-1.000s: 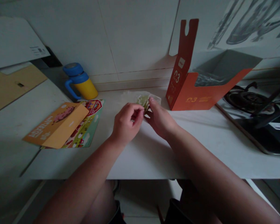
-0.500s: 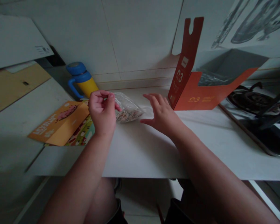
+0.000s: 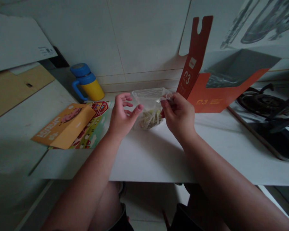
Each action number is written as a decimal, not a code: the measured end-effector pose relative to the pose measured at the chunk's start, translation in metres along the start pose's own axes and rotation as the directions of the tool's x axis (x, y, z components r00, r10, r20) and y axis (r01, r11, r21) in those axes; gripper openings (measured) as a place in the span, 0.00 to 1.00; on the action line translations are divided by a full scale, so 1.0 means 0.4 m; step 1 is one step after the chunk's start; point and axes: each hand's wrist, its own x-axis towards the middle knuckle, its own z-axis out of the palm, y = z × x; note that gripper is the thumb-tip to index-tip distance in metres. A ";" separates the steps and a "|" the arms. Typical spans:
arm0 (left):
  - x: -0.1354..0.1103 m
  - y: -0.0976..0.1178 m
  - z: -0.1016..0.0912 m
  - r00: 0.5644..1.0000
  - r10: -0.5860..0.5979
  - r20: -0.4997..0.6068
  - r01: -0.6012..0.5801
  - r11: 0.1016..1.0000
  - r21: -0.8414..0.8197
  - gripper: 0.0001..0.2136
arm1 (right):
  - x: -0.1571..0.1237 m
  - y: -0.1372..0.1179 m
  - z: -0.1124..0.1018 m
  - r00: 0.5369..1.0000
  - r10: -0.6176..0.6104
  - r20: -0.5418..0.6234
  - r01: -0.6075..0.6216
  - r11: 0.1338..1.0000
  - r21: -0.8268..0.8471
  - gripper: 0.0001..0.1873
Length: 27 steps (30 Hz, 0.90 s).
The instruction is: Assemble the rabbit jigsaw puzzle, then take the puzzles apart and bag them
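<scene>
A clear plastic bag (image 3: 148, 96) with small greenish-brown pieces (image 3: 151, 119) at its bottom stands on the white counter (image 3: 144, 160); I cannot make out what the pieces are. My right hand (image 3: 179, 112) pinches the bag's upper right corner between thumb and fingers. Just left of the bag is my left hand (image 3: 124, 114), its fingers apart and curved, with nothing in its grasp.
An orange box (image 3: 207, 102) with its flap raised stands at the right, plastic inside. Beyond it sits a gas stove (image 3: 265, 118). On the left lie an orange packet (image 3: 65, 125) and a colourful printed sheet (image 3: 96, 126), with a blue-and-yellow jug (image 3: 91, 86) behind.
My left hand has let go of the bag and opened. The right hand has closed on the bag's corner, and the bag has shifted right and now stands more upright.
</scene>
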 end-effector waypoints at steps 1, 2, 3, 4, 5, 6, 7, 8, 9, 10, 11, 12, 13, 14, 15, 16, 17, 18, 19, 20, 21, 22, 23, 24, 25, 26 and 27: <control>-0.006 -0.009 0.006 0.998 -0.035 0.055 0.033 0.999 0.036 0.35 | -0.001 0.000 0.002 1.000 0.015 0.005 -0.015 0.999 0.043 0.13; -0.012 -0.018 0.013 0.991 -0.072 0.110 0.064 0.995 0.073 0.39 | -0.001 0.000 0.004 1.000 0.022 0.019 -0.023 0.997 0.079 0.13; -0.019 -0.028 0.021 0.981 -0.109 0.163 0.092 0.990 0.104 0.42 | -0.002 0.000 0.005 0.999 0.020 0.042 -0.024 0.994 0.104 0.13; -0.024 -0.036 0.029 0.965 -0.144 0.218 0.119 0.985 0.122 0.41 | -0.002 0.000 0.006 0.998 0.008 0.068 -0.016 0.993 0.115 0.13; -0.028 -0.044 0.037 0.947 -0.174 0.272 0.146 0.982 0.120 0.38 | -0.002 0.000 0.005 0.995 -0.011 0.097 0.000 0.994 0.111 0.13; -0.031 -0.051 0.043 0.925 -0.198 0.323 0.175 0.979 0.101 0.33 | -0.003 0.001 0.004 0.991 -0.035 0.128 0.023 0.995 0.094 0.12; -0.032 -0.056 0.049 0.908 -0.214 0.359 0.203 0.977 0.068 0.28 | -0.003 0.001 0.002 0.985 -0.063 0.163 0.052 0.996 0.069 0.11; -0.031 -0.060 0.052 0.899 -0.222 0.376 0.227 0.973 0.032 0.23 | -0.002 0.001 0.000 0.975 -0.092 0.204 0.085 0.995 0.043 0.10; -0.028 -0.064 0.053 0.898 -0.226 0.379 0.243 0.970 0.002 0.19 | -0.002 0.001 -0.002 0.958 -0.119 0.259 0.116 0.993 0.024 0.09; -0.024 -0.067 0.052 0.902 -0.230 0.366 0.254 0.967 -0.017 0.17 | -0.002 0.001 -0.004 0.932 -0.140 0.335 0.143 0.990 0.016 0.08; -0.020 -0.070 0.049 0.910 -0.236 0.341 0.260 0.965 -0.025 0.15 | -0.003 0.001 -0.004 0.893 -0.155 0.423 0.162 0.987 0.019 0.08; -0.016 -0.073 0.045 0.920 -0.242 0.308 0.262 0.965 -0.026 0.14 | -0.003 0.001 -0.002 0.841 -0.165 0.514 0.177 0.984 0.027 0.09; -0.012 -0.077 0.039 0.933 -0.245 0.265 0.260 0.966 -0.021 0.13 | -0.005 0.003 0.001 0.784 -0.170 0.597 0.188 0.982 0.034 0.11; -0.008 -0.080 0.034 0.945 -0.244 0.216 0.253 0.967 -0.014 0.12 | -0.007 0.006 0.006 0.729 -0.173 0.662 0.200 0.979 0.036 0.12; -0.005 -0.084 0.029 0.959 -0.235 0.158 0.239 0.971 -0.007 0.11 | -0.010 0.011 0.014 0.684 -0.183 0.707 0.221 0.975 0.038 0.14; -0.002 -0.087 0.025 0.972 -0.213 0.103 0.214 0.977 0.003 0.10 | -0.014 0.018 0.023 0.651 -0.200 0.732 0.251 0.967 0.041 0.15; 0.000 -0.090 0.022 0.982 -0.178 0.062 0.178 0.984 0.013 0.09 | -0.019 0.028 0.032 0.631 -0.222 0.743 0.287 0.957 0.042 0.16; 0.002 -0.092 0.021 0.990 -0.133 0.042 0.132 0.991 0.017 0.07 | -0.023 0.040 0.042 0.625 -0.238 0.744 0.323 0.946 0.032 0.17; 0.002 -0.093 0.020 0.995 -0.082 0.052 0.081 0.997 0.013 0.06 | -0.027 0.053 0.051 0.635 -0.240 0.734 0.352 0.936 0.002 0.20; 0.002 -0.093 0.020 0.995 -0.031 0.094 0.031 1.000 0.007 0.06 | -0.030 0.066 0.059 0.657 -0.221 0.720 0.370 0.927 -0.053 0.24; 0.001 -0.094 0.020 0.987 0.014 0.161 -0.015 1.000 0.004 0.09 | -0.032 0.077 0.065 0.686 -0.180 0.705 0.374 0.918 -0.130 0.28; -0.001 -0.094 0.020 0.969 0.045 0.241 -0.050 0.999 0.016 0.13 | -0.032 0.087 0.068 0.711 -0.119 0.693 0.366 0.904 -0.220 0.30; -0.004 -0.095 0.019 0.946 0.057 0.321 -0.077 0.996 0.050 0.19 | -0.030 0.094 0.069 0.724 -0.050 0.688 0.354 0.882 -0.309 0.29; -0.006 -0.098 0.018 0.923 0.049 0.383 -0.098 0.989 0.110 0.25 | -0.027 0.097 0.067 0.727 0.019 0.686 0.345 0.854 -0.389 0.26; -0.008 -0.103 0.014 0.909 0.029 0.415 -0.115 0.976 0.184 0.29 | -0.022 0.096 0.063 0.726 0.084 0.682 0.337 0.822 -0.459 0.22; -0.008 -0.109 0.009 0.909 0.009 0.417 -0.127 0.958 0.257 0.32 | -0.017 0.093 0.058 0.729 0.143 0.669 0.325 0.788 -0.522 0.18; -0.006 -0.117 0.001 0.917 -0.007 0.399 -0.131 0.939 0.317 0.32 | -0.012 0.087 0.052 0.742 0.191 0.642 0.306 0.756 -0.579 0.15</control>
